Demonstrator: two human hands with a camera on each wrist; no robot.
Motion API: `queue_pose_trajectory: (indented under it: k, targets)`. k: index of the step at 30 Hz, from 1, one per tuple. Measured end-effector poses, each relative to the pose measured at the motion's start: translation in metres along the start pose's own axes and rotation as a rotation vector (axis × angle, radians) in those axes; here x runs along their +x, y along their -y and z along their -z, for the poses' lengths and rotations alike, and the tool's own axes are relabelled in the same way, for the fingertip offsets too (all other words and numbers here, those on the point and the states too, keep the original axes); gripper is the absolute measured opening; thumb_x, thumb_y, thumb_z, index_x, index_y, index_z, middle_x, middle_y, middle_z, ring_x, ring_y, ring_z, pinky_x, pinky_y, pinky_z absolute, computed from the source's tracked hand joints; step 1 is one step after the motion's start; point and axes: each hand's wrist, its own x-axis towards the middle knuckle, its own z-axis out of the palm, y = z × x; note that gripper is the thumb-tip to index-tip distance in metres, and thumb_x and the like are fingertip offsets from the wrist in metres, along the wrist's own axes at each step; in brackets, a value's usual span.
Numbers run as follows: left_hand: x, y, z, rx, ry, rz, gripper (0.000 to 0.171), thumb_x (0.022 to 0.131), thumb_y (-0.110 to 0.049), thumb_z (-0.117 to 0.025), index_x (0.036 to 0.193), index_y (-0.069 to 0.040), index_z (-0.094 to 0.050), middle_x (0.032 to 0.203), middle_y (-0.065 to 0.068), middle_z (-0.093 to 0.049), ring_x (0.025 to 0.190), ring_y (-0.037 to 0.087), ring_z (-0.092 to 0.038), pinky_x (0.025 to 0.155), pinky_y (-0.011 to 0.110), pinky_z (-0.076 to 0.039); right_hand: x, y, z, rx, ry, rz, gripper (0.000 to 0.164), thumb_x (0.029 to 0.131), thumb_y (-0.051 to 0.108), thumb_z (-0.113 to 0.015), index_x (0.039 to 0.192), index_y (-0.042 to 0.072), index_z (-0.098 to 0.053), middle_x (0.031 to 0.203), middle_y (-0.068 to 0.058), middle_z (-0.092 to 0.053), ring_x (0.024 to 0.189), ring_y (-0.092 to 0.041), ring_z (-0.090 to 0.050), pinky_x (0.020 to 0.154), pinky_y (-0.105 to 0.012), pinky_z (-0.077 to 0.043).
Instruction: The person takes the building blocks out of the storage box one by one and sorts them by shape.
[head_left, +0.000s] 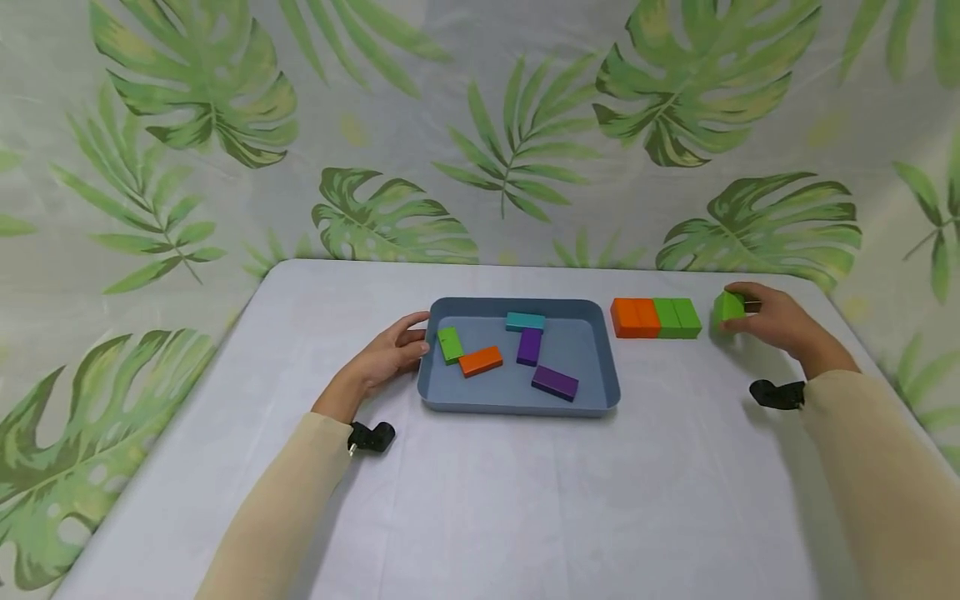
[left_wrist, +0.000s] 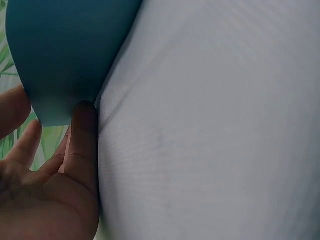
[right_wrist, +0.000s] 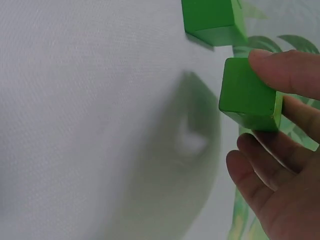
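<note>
Green block (head_left: 727,307) sits pinched in my right hand (head_left: 780,327), fingers (right_wrist: 285,72) curled round it, raised just off the cloth (head_left: 525,500) going by its shadow. Just left of that hand I see a row (head_left: 656,317) already laid: two orange, then two green, touching. Further left, my left hand (head_left: 386,357) rests with relaxed fingers (left_wrist: 82,145) against the tray (head_left: 517,404) edge, holding nothing. Inside it five blocks remain: green (head_left: 450,343), orange (head_left: 481,361), teal (head_left: 525,321), two purple (head_left: 529,347) (head_left: 555,382). By my reckoning, roughly half is done.
</note>
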Motion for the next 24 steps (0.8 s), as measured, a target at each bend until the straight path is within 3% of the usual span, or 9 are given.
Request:
queue_pose_trajectory:
  k: [12, 24]
  targets:
    - [-0.004, 0.003, 0.001, -0.001, 0.019, -0.027, 0.065, 0.104, -0.008, -0.048, 0.160, -0.021, -0.018, 0.162, 0.020, -0.027, 0.146, 0.038, -0.036, 0.120, 0.053, -0.033, 0.009, 0.006, -0.010, 0.047, 0.054, -0.007, 0.080, 0.094, 0.021, -0.067, 0.154, -0.006, -0.021, 0.151, -0.040, -0.027, 0.137, -0.057, -0.030, 0.107, -0.069, -0.035]
    - [-0.001, 0.000, 0.002, 0.003, 0.006, -0.006, 0.064, 0.103, -0.009, -0.050, 0.158, -0.025, -0.022, 0.161, 0.017, -0.030, 0.145, 0.034, -0.038, 0.120, 0.051, -0.034, 0.017, 0.003, -0.019, 0.053, 0.067, -0.046, 0.083, 0.092, 0.017, -0.068, 0.155, -0.005, -0.019, 0.153, -0.040, -0.024, 0.139, -0.056, -0.029, 0.111, -0.067, -0.032]
